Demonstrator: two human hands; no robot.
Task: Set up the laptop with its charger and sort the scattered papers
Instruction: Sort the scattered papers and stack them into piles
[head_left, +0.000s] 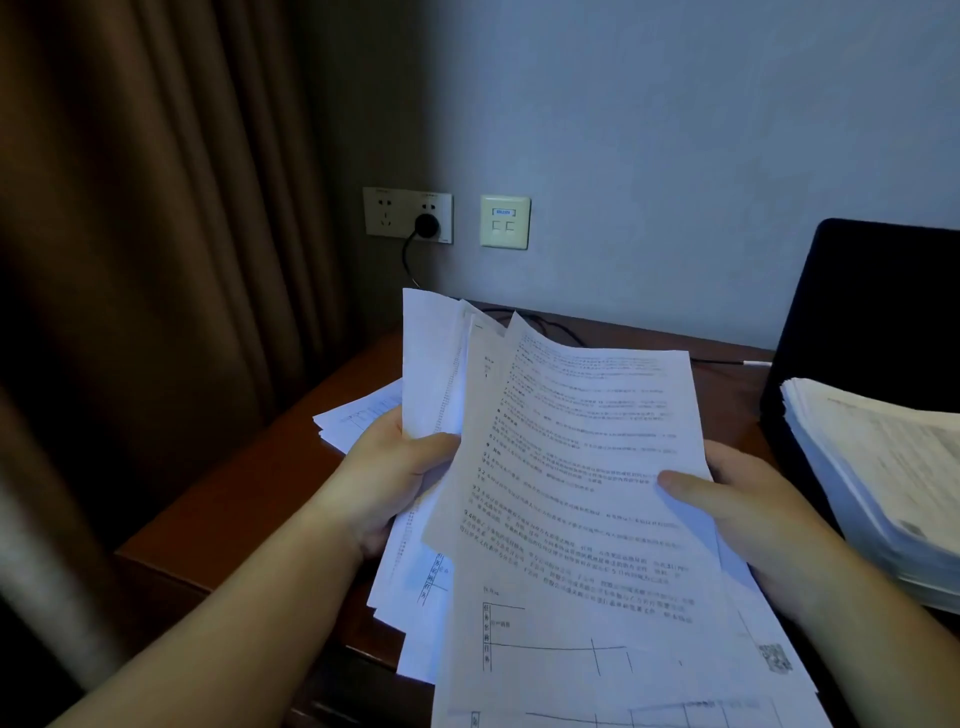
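- The left hand (387, 475) holds a bunch of white printed paper sheets (571, 467), with its thumb curled over the front of the left edge and its fingers hidden behind
- The right hand (748, 512) pinches the same sheets on their right side, with its thumb pressed flat on the top page and its fingers behind
- The sheets stand fanned out between the two hands, with some poking up above the left thumb and more hanging down below both hands
- More loose white papers (358, 415) lie flat on the dark brown wooden desk (249, 488), just behind the left hand
- A thick stack of white printed pages (883, 488) sits to the right of the right hand, very near it
- The black open laptop (878, 312) stands up behind that stack, up and to the right of the grip
- A round black plug (427, 224) sits in the beige wall socket (408, 214), far above the held sheets, and its thin black cable (550, 328) runs down and along the desk behind the sheets
- A small white wall plate (505, 221) is on the wall beside the socket
- A long brown curtain (156, 234) hangs far to the left of the left hand
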